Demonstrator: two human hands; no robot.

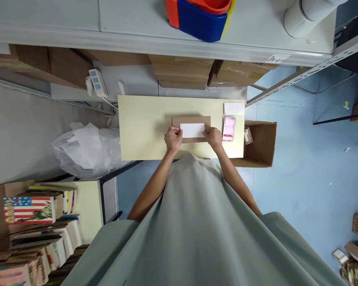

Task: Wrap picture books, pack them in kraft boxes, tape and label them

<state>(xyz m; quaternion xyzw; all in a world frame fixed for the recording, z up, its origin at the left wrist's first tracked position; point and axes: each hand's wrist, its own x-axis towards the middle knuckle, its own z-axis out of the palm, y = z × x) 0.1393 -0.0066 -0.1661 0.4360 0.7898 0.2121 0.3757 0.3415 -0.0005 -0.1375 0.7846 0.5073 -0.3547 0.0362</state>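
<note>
A flat brown cardboard box (191,120) lies on the pale yellow table (146,127) in front of me. Over its face is a white label (192,130), which looks blank from here. My left hand (173,139) pinches the label's left end, and my right hand (213,137) pinches its right end. Both hands are closed, fingertips close to the cardboard. Whether the label is stuck down or just above the box I cannot tell. To the right of my right hand lies a phone (228,128) with a lit pink screen, and beyond it a white stack of labels or cards (234,108).
An open carton (260,163) with a small clear packet stands at the table's right end. A clear plastic bag (89,153) bulges on the left, above a box of books (30,209). The metal shelf (137,37) overhangs the far side, with a power strip (98,83) below.
</note>
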